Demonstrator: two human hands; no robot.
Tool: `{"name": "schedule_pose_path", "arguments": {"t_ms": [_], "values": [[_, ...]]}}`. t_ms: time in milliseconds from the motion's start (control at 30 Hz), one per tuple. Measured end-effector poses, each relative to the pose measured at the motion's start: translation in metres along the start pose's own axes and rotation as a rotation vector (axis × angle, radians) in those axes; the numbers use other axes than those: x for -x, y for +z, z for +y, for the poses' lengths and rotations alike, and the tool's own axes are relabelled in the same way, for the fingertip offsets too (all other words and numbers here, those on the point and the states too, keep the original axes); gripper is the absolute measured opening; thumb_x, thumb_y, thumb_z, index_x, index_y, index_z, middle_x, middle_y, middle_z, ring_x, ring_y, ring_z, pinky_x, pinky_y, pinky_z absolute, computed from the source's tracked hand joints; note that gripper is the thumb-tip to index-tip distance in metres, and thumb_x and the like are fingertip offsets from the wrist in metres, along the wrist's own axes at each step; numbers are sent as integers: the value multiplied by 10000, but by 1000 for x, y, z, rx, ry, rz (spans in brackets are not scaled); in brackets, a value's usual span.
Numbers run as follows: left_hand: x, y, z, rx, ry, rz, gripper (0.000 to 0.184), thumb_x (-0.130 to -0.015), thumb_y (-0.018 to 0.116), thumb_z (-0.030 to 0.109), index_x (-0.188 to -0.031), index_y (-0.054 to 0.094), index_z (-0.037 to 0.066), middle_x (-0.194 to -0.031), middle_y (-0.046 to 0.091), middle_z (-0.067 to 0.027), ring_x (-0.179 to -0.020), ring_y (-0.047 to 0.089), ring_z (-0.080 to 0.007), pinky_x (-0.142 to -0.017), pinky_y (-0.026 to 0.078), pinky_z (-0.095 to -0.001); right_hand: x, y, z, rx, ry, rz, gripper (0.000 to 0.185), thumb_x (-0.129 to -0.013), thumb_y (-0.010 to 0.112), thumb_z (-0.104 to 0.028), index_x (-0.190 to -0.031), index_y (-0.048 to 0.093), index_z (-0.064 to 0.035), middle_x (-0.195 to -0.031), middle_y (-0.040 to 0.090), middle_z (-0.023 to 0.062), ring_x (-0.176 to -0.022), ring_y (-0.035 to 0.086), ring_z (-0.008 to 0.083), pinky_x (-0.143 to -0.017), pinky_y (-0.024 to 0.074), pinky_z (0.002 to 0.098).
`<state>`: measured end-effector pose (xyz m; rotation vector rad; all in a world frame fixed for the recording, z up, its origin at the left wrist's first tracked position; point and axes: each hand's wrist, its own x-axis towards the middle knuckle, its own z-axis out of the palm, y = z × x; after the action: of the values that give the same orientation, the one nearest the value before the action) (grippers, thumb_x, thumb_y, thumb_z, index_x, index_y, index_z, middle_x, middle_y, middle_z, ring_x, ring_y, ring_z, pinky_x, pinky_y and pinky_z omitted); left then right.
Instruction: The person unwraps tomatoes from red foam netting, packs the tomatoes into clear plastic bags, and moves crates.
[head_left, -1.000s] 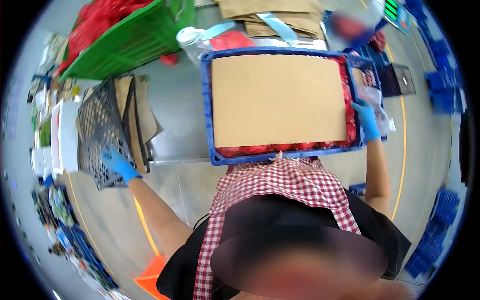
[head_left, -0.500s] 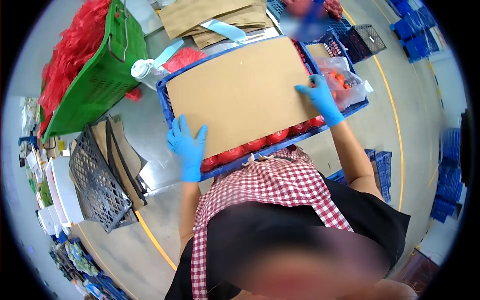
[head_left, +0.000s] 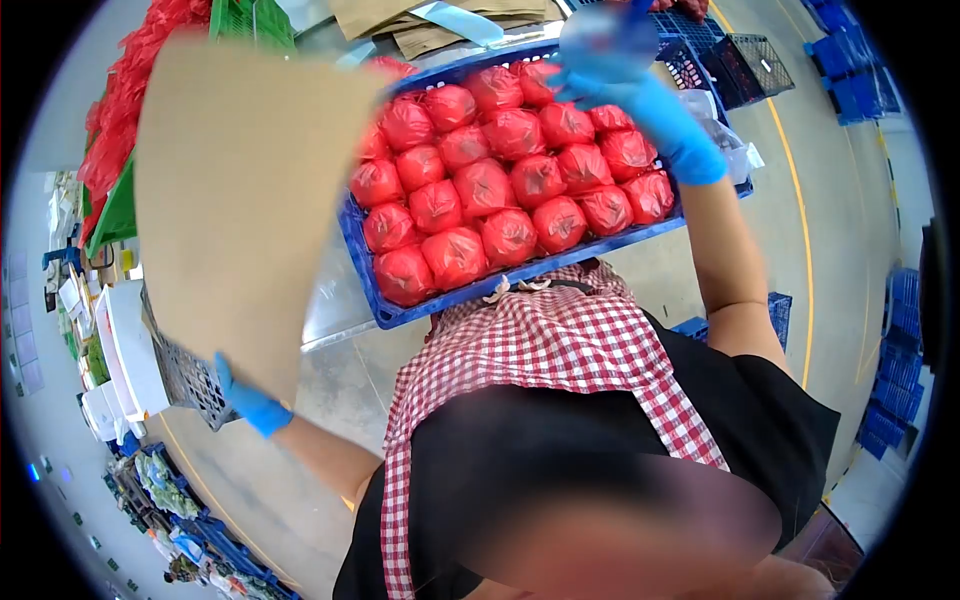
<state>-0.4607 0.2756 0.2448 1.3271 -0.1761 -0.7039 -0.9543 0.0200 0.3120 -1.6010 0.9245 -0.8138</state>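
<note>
My left hand [head_left: 248, 398], in a blue glove, grips the lower edge of a large brown cardboard sheet [head_left: 250, 210], which is held up to the left of the crate. My right hand [head_left: 635, 105], also blue-gloved, is over the far right part of the blue crate [head_left: 515, 272] with its fingers apart and nothing in them. Rows of round items in red plastic wrap [head_left: 483, 187] fill the crate; what is inside the wrapping is hidden. The sheet covers part of the table and a dark plastic crate [head_left: 190, 385] behind it.
A green crate [head_left: 122, 205] heaped with red plastic film [head_left: 115, 110] stands at the left. Brown cardboard sheets [head_left: 425, 20] lie at the far side of the metal table [head_left: 335, 300]. Black crates [head_left: 750, 70] stand at the right. A blurred blue object [head_left: 605, 40] hangs near my right hand.
The cardboard sheet has come off the crate and swung left in my left hand, uncovering the red-wrapped items. My right hand has let go of the sheet and moved toward the crate's far side.
</note>
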Motion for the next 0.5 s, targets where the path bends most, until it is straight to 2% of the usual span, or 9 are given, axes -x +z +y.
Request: {"name": "schedule_pose_path", "arguments": {"t_ms": [67,100,167,200,267,367,400,467,500], "values": [[-18,-84,-1,-209,193,195,524,-900,521,325,-1260,467,-51,-1230,530,-157,-1080,527,-271,-933,416,-370,1,10,51,266,59,-97,412,-852,640,-239,-1192,557,-22,-1094,625,77,-1009,558,131,-907,440,290],[-23,-118,-2,-261,232,275,521,-901,524,321,-1260,468,-52,-1241,523,-154,-1086,524,-272,-940,411,-363,10,27,55,319,242,-184,412,-837,657,-237,-1175,559,-23,-1072,633,98,-1006,573,156,-913,438,293],[-37,-175,-11,-272,260,381,518,-907,525,318,-1259,469,-58,-1256,514,-150,-1098,517,-271,-957,399,-358,34,59,78,568,15,-252,498,-789,681,-238,-1217,519,-41,-1190,554,154,-1118,532,276,-944,424,359],[-48,-199,-15,-230,247,410,519,-911,521,320,-1257,469,-63,-1259,512,-150,-1105,513,-271,-967,392,-360,40,76,73,603,-24,-263,565,-757,695,-246,-1245,488,-48,-1176,534,168,-1106,520,304,-930,426,383],[-85,-241,-24,-144,259,410,534,-919,513,336,-1261,460,-71,-1268,506,-152,-1121,503,-274,-992,374,-367,46,99,81,866,-84,-339,671,-705,712,-311,-1254,466,-13,-1038,565,192,-1033,528,337,-905,430,401],[-173,-286,-28,22,296,247,576,-931,493,370,-1288,420,-76,-1287,488,-175,-1160,474,-291,-1033,344,-390,51,119,88,1155,-192,-364,816,-644,759,-327,-1304,402,-5,-1025,564,164,-1011,517,319,-891,414,412],[-182,-262,-18,381,107,104,650,-898,529,422,-1300,403,-72,-1306,465,-198,-1178,455,-306,-1028,353,-398,51,122,90,1156,-191,-371,851,-635,763,-332,-1318,379,0,-1018,569,162,-1016,510,324,-898,404,422],[-161,-155,3,57,-140,489,763,-817,606,499,-1275,430,-85,-1243,511,-237,-1137,498,-311,-992,390,-413,47,126,95,1163,-193,-376,922,-616,772,-341,-1346,332,10,-1003,579,157,-1028,497,335,-910,384,442],[-178,-140,-8,-332,58,361,807,-767,642,527,-1254,451,-87,-1182,544,-253,-1105,523,-323,-965,411,-421,45,130,98,1175,-169,-390,988,-600,770,-384,-1370,290,10,-983,586,157,-1040,489,343,-910,370,472]]}}
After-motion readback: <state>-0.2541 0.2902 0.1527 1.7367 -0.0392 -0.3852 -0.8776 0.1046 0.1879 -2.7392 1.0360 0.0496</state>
